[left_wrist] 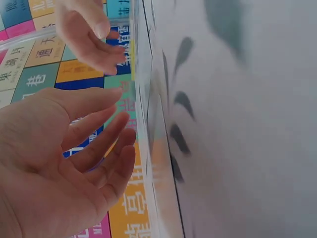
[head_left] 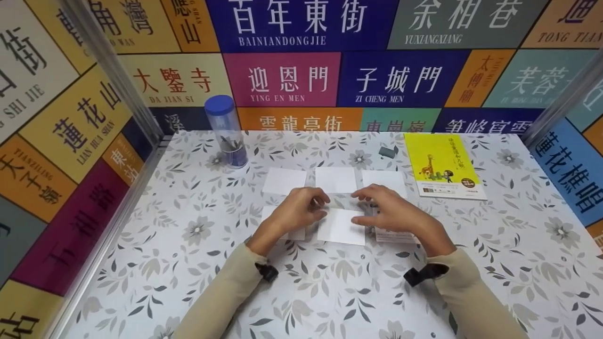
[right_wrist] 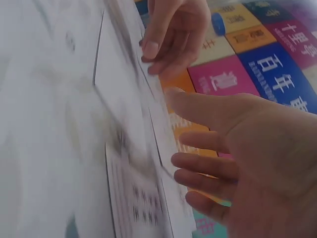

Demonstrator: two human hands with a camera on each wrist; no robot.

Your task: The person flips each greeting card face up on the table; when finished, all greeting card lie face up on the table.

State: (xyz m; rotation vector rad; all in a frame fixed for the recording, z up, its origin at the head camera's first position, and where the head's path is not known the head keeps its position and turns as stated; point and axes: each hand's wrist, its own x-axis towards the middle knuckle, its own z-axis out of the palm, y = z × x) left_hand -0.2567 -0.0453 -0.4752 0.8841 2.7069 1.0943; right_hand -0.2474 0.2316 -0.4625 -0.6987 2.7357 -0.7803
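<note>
Two rows of white paper cards lie on the table. In the head view the back row has a left card (head_left: 285,180), a middle card (head_left: 335,179) and a right card (head_left: 388,177). At the front are a middle card (head_left: 341,227), a left card partly hidden by the left hand, and a right card (head_left: 395,236) with printed lines. My left hand (head_left: 302,205) hovers left of the front middle card, fingers loosely bent and holding nothing. Facing it from the right, my right hand (head_left: 388,208) also holds nothing, as the right wrist view shows too.
A yellow booklet (head_left: 443,162) lies at the back right, with a dark grey eraser-like block (head_left: 387,152) to its left. The clear blue-lidded canister (head_left: 226,132) stands at the back left, dark items inside. Sign-patterned panels (head_left: 282,77) enclose the floral-covered table (head_left: 198,273).
</note>
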